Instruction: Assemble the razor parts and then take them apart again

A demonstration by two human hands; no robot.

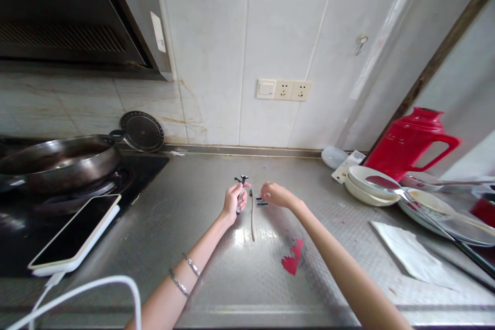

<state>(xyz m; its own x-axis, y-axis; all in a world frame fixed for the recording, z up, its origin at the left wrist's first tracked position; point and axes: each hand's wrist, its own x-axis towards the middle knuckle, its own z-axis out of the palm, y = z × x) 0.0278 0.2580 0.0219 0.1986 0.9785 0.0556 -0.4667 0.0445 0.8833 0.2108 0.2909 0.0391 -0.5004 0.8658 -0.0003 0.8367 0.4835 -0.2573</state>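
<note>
My left hand (pixel 234 199) is wrapped round a small dark tool (pixel 242 185) with a forked black top, held upright above the steel counter (pixel 193 227). Just to the right, my right hand (pixel 274 194) has its fingers bent together over the counter; whatever is between them is too small to name. Short dark pieces (pixel 262 201) lie on the metal beside its fingertips. Between my hands a thin pale strip (pixel 253 216) runs lengthwise on the counter. Nearer me lie torn red scraps (pixel 291 259).
A pan (pixel 65 162) sits on the stove at left, with a phone (pixel 79 232) and white cable (pixel 112 279) in front. At right are a red thermos (pixel 406 144), stacked bowls (pixel 367 193), plates and a white napkin (pixel 413 252).
</note>
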